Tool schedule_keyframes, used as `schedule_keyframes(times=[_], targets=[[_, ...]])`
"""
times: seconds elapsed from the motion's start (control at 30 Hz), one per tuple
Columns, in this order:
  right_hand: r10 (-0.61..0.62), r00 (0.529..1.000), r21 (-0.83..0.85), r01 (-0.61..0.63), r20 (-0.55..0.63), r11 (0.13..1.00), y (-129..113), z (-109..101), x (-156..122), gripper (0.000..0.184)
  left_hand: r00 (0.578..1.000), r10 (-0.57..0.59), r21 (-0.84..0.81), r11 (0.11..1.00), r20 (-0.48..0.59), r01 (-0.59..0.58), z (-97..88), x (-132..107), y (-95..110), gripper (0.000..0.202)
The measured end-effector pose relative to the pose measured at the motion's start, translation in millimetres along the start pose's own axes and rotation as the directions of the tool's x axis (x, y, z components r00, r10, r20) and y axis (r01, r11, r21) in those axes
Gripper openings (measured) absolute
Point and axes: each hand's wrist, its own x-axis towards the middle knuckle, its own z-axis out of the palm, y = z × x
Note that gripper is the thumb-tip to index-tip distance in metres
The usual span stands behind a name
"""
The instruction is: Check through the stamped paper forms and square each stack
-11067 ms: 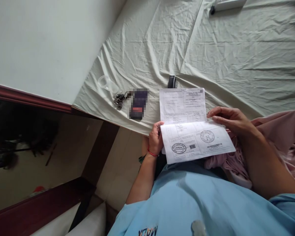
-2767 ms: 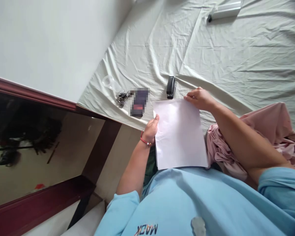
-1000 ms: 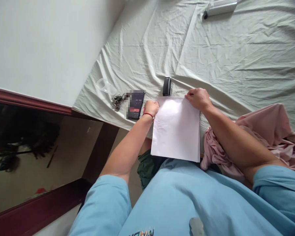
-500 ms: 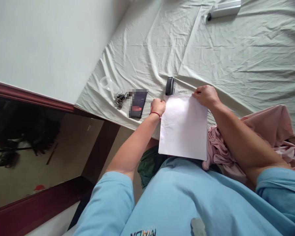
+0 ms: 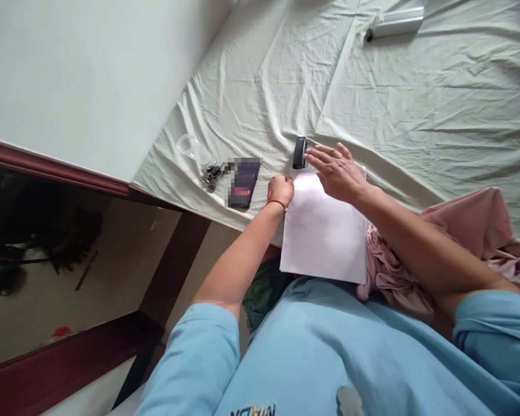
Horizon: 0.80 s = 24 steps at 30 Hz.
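A stack of white paper sheets [image 5: 325,237] lies in front of my body, its near end at my shirt. My left hand [image 5: 281,189], with a red string at the wrist, is closed on the stack's upper left edge. Over the far right part of the paper, my right hand [image 5: 338,170] is open with its fingers stretched out. Its fingertips are close to a small black object shaped like a stapler [image 5: 300,152], which stands at the paper's far edge. Whether they touch it, I cannot tell.
Left of the paper are a dark phone [image 5: 246,182], a bunch of keys [image 5: 212,174] and a clear plastic cup [image 5: 189,148] on the wrinkled sheet [image 5: 398,98]. Pink cloth [image 5: 472,222] is bunched at the right. A silvery cylinder [image 5: 396,23] lies at the back.
My right hand has let go of the paper's far right corner, moved left towards the black stapler-shaped object and opened its fingers. My left hand stays at the paper's edge.
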Motion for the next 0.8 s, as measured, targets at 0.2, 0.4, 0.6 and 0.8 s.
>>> schedule_keyframes(times=[0.2, 0.4, 0.6, 0.8], targets=[[-0.064, 0.990, -0.037, 0.069, 0.126, 0.997, 4.7, 20.9, 7.8, 0.082, 1.000, 0.004, -0.012, 1.000, 0.022, -0.003, -2.1, -1.5, -0.3, 0.043], [-0.073, 0.991, -0.022, 0.076, 0.114, 0.997, 4.9, 22.3, 6.4, 0.087, 1.000, 0.020, -0.017, 1.000, 0.010, -0.019, -0.5, -0.3, -0.6, 0.043], [0.017, 0.982, -0.036, -0.011, 0.188, 0.999, -7.2, 20.5, 3.0, 0.075, 1.000, 0.010, -0.018, 1.000, 0.003, -0.010, 0.2, -0.6, -0.2, 0.040], [0.026, 0.990, -0.026, -0.023, 0.139, 0.999, -13.2, 23.5, 0.9, 0.076, 0.999, 0.019, -0.084, 0.996, -0.038, -0.022, 0.5, -4.8, 0.9, 0.039]])
